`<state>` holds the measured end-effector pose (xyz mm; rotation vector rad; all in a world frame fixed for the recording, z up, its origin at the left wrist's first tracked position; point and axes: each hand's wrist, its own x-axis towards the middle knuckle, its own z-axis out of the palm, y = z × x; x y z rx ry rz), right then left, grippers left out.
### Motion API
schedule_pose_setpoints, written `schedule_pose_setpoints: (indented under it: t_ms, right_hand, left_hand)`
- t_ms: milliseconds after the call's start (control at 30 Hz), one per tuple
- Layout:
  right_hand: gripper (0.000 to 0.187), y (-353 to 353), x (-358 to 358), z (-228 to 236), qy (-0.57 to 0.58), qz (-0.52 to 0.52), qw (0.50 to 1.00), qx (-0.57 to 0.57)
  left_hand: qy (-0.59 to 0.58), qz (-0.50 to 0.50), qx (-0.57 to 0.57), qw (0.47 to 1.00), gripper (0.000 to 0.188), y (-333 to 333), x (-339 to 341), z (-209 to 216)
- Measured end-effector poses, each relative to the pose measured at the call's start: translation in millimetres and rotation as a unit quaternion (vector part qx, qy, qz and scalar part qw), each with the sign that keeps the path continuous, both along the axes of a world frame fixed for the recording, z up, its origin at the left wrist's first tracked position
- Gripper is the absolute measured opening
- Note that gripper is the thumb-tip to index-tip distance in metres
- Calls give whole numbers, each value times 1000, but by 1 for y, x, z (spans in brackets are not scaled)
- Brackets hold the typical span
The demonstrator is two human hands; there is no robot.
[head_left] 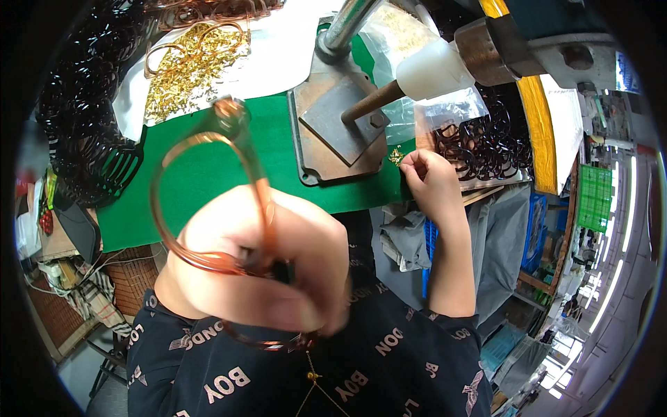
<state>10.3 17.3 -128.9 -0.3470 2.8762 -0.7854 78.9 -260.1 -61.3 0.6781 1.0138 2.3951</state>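
My left hand, large and blurred close to the camera, is closed on a shiny amber-brown eyeglass frame. One round rim stands up beyond the fingers; the other rim shows below them. My right hand has thumb and fingertips pinched together at the green mat, beside a small cluster of gold metal pieces. Whether a piece is between those fingertips is too small to see. Between the hands stands a bench press with a metal base plate and a rod coming down over it.
Many gold pieces lie on white paper at the back left, with brown frames among them. Dark eyeglass frames are heaped along the left, and more dark frames lie at the right. The press's white sleeve overhangs the back right.
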Motion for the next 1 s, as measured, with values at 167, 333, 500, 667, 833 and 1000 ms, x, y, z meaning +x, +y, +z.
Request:
schedule_pose_setpoints:
  t_ms: [167, 333, 500, 667, 833, 1000]
  right_hand:
    - [5, -10, 5, 2, 84, 62, 992, 66]
    - [6, -10, 11, 1, 104, 74, 988, 87]
    - [9, -51, 31, 68, -19, -3, 985, -170]
    - [6, -96, 42, 101, -11, 104, 947, -304]
    - [8, -105, 46, 100, 24, 79, 949, -305]
    - [9, -107, 51, 101, 42, 48, 956, -286]
  left_hand:
    - [-64, 66, -212, 973, 36, 12, 9, 0]
    - [-104, 78, -213, 968, 24, 36, 15, -16]
    - [-96, 62, -211, 971, 20, 48, 19, -24]
    - [53, 186, -338, 921, 17, 55, 20, -28]
    - [105, 279, -333, 895, 14, 57, 19, -36]
    - [78, 206, -357, 908, 24, 53, 18, -32]
